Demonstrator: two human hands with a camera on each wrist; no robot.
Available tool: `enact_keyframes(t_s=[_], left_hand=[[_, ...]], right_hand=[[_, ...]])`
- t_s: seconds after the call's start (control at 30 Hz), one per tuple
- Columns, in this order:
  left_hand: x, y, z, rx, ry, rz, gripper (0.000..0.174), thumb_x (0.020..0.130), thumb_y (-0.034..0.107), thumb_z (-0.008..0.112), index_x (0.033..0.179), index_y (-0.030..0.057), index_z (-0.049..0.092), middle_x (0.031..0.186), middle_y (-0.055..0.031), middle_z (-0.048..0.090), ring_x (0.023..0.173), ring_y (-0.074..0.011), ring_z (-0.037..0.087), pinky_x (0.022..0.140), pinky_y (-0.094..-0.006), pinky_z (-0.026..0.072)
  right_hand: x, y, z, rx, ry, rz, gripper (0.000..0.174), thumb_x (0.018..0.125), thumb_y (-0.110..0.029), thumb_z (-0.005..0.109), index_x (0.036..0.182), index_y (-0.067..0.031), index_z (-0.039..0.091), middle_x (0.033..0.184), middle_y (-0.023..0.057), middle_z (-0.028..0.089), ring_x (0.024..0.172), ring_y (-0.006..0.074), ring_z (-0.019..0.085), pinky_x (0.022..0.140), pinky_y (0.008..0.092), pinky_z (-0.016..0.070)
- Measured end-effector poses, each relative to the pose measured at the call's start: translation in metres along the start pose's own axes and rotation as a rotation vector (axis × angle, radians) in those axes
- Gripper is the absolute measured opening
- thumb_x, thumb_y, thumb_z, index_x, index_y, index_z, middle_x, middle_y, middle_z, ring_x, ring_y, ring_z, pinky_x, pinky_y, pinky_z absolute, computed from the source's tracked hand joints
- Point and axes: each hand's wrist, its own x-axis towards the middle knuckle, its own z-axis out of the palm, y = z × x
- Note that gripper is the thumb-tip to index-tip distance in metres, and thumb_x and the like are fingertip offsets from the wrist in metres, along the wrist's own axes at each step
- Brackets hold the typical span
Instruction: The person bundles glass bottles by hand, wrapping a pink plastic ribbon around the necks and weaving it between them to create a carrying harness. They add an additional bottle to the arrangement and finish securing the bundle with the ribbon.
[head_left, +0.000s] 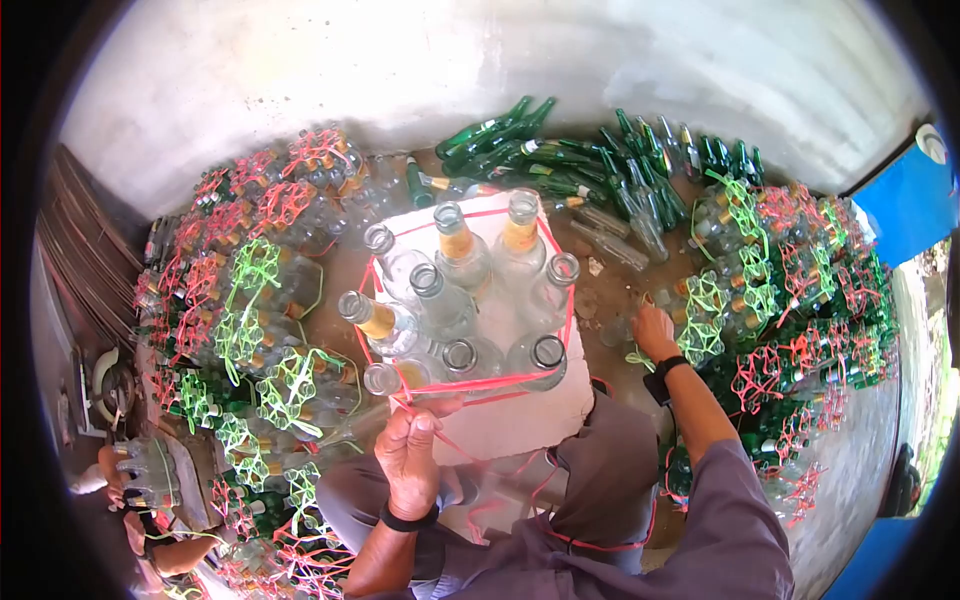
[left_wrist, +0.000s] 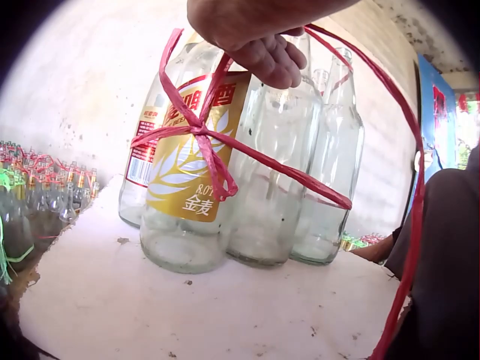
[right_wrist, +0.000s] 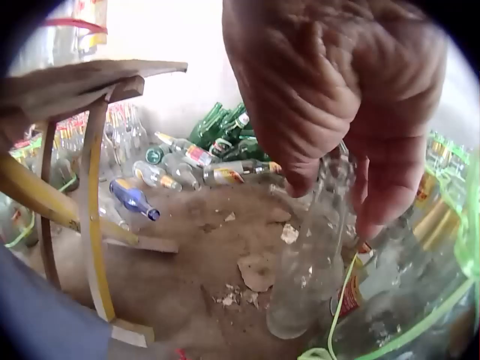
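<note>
Several clear glass bottles [head_left: 440, 300] stand upright in a cluster on a white board [head_left: 540, 415], with red plastic twine [head_left: 490, 380] looped around them. My left hand [head_left: 408, 455] is at the near side of the cluster, its thumb and fingers pinching the twine. In the left wrist view a twine crossing [left_wrist: 199, 129] lies over a gold-labelled bottle [left_wrist: 184, 225] below that hand. Down at floor level on the right, my right hand [head_left: 655, 332] grips a clear glass bottle [right_wrist: 304, 281] by its neck, thumb and fingers on either side.
Bundled bottles tied with green and red twine crowd the left [head_left: 270, 300] and right [head_left: 750, 270]. Loose green bottles [head_left: 500, 140] lie by the wall. A wooden stand [right_wrist: 94, 217] supports the board. Another person's arm [head_left: 185, 552] shows at lower left.
</note>
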Motion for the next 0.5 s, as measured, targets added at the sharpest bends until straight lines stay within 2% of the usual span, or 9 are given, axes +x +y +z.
enact_keyframes(t_s=[0.1,0.13,0.17,0.2,0.3,0.37,0.43,0.47,0.5], left_hand=[[0.001,0.0,-0.001,0.003,-0.028,0.014,0.026,0.107,0.021,0.057,0.089,0.0031,0.061,0.105,-0.0142,0.077,0.098,-0.016,0.065,0.092,-0.0333,0.047],[0.001,0.001,-0.001,0.001,-0.017,0.019,0.026,0.107,0.021,0.057,0.089,0.0031,0.061,0.105,-0.0142,0.077,0.098,-0.016,0.065,0.092,-0.0333,0.047],[0.001,0.001,0.001,-0.004,-0.009,0.004,0.028,0.107,0.024,0.057,0.089,0.003,0.061,0.103,-0.0156,0.076,0.1,-0.0223,0.068,0.095,-0.0388,0.0488],[0.0,0.002,0.001,-0.01,-0.004,-0.013,0.029,0.107,0.026,0.057,0.089,0.0029,0.062,0.101,-0.0171,0.075,0.101,-0.0286,0.071,0.097,-0.0444,0.0507],[0.001,0.006,0.003,-0.02,-0.015,-0.02,0.029,0.107,0.024,0.056,0.089,0.0022,0.062,0.102,-0.0167,0.075,0.103,-0.0285,0.071,0.098,-0.0438,0.05],[0.001,0.008,0.002,-0.028,-0.025,-0.004,0.028,0.108,0.023,0.055,0.091,0.0018,0.063,0.103,-0.0159,0.076,0.102,-0.0248,0.069,0.098,-0.0416,0.0497],[0.001,0.005,0.002,-0.018,-0.026,-0.028,0.023,0.108,0.018,0.056,0.092,0.0014,0.062,0.104,-0.0107,0.076,0.092,-0.0111,0.061,0.087,-0.0314,0.0487],[0.002,0.005,0.003,-0.024,-0.022,-0.02,0.023,0.108,0.018,0.056,0.092,0.0014,0.062,0.104,-0.0107,0.076,0.092,-0.0111,0.061,0.087,-0.0314,0.0487],[0.002,0.004,0.004,-0.04,-0.014,-0.015,0.024,0.107,0.019,0.057,0.093,0.001,0.063,0.102,-0.0093,0.076,0.09,-0.0099,0.059,0.086,-0.03,0.0484]], right_hand=[[-0.006,-0.002,-0.009,0.071,0.055,0.015,0.029,0.088,-0.027,0.07,0.088,0.0019,0.069,0.085,0.0286,0.07,0.086,0.0468,0.07,0.076,0.0556,0.0563],[-0.01,-0.007,-0.018,0.045,0.04,0.079,0.03,0.088,-0.028,0.07,0.085,0.0023,0.069,0.083,0.0288,0.07,0.085,0.0473,0.07,0.075,0.0558,0.0559],[-0.015,-0.012,-0.028,0.02,0.024,0.146,0.031,0.087,-0.028,0.07,0.083,0.0026,0.069,0.081,0.0289,0.069,0.084,0.0478,0.07,0.074,0.0561,0.0556],[-0.021,-0.015,-0.039,0.041,0.055,0.131,0.034,0.087,-0.03,0.07,0.081,0.0034,0.068,0.079,0.0291,0.069,0.081,0.0483,0.069,0.074,0.0565,0.0546],[-0.034,-0.016,-0.066,0.018,0.143,0.065,0.033,0.087,-0.03,0.071,0.08,0.0022,0.068,0.079,0.0281,0.069,0.079,0.0479,0.068,0.073,0.057,0.0534],[-0.041,-0.023,-0.095,0.024,0.157,0.083,0.032,0.086,-0.03,0.072,0.082,0.0012,0.067,0.079,0.0265,0.069,0.077,0.047,0.068,0.07,0.0565,0.052],[-0.054,-0.035,-0.136,0.07,0.339,0.021,0.031,0.087,-0.03,0.072,0.085,0.0005,0.066,0.077,0.0248,0.069,0.076,0.0461,0.067,0.068,0.055,0.0512],[-0.059,-0.038,-0.16,0.081,0.267,0.088,0.035,0.089,-0.034,0.072,0.091,0.0011,0.068,0.081,0.0266,0.07,0.079,0.0475,0.069,0.073,0.0556,0.0528],[-0.063,-0.033,-0.172,0.083,0.415,0.035,0.034,0.089,-0.033,0.073,0.095,-0.0004,0.07,0.078,0.024,0.07,0.075,0.0436,0.07,0.07,0.051,0.0531]])
